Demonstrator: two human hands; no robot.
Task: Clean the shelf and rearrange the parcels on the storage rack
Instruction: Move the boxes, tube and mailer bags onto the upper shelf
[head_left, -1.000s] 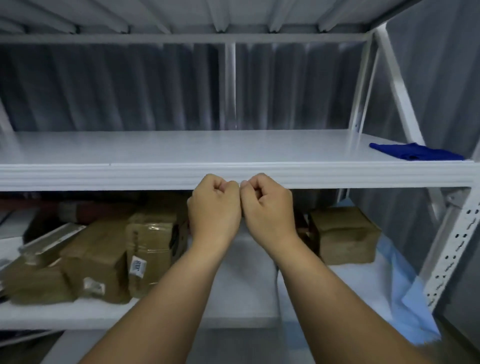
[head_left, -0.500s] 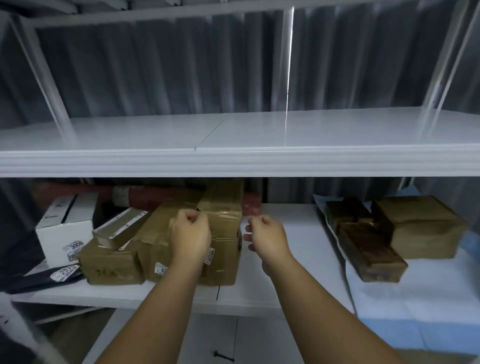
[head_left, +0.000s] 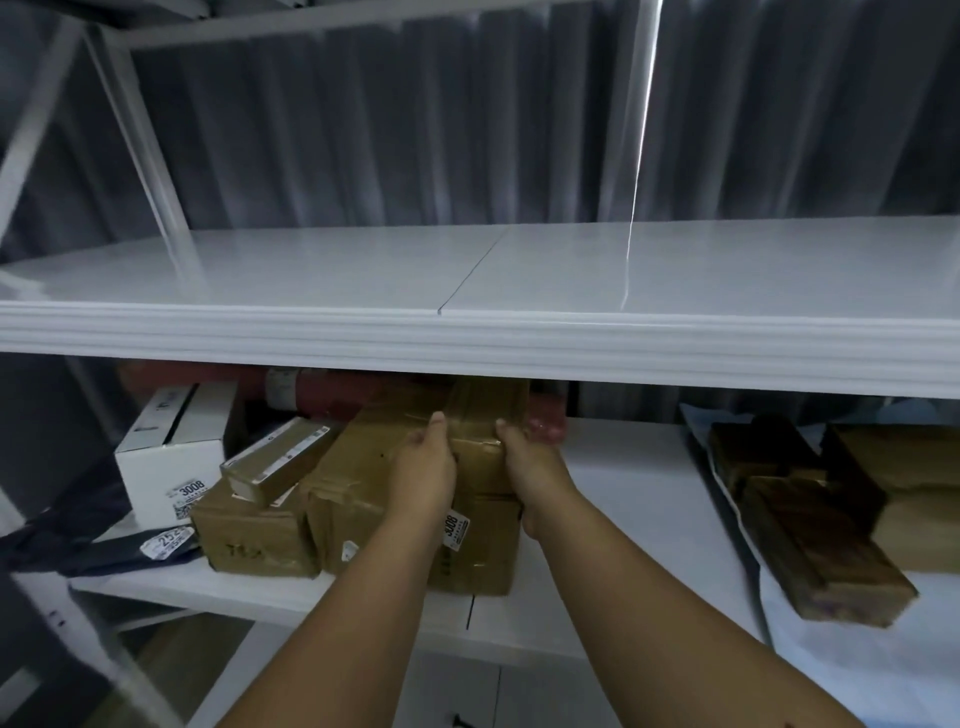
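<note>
Left hand: left hand clasps the left side of the tall cardboard parcel, fingers laid over its top.
Right hand: right hand clasps the parcel's right side.
Parcel: taped brown box, creased, upright on the lower shelf, touching a flatter brown carton to its left.
Open room: bare white board right of the parcel, up to the dark wrapped blocks.
Farther: upper shelf, smooth white metal with a ribbed front edge.

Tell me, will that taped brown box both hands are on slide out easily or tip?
The taped brown box stands tall and narrow, so it may tip if pulled from its top. Its glossy tape looks slippery. Both hands, left hand and right hand, flank it, suggesting some weight.
</note>
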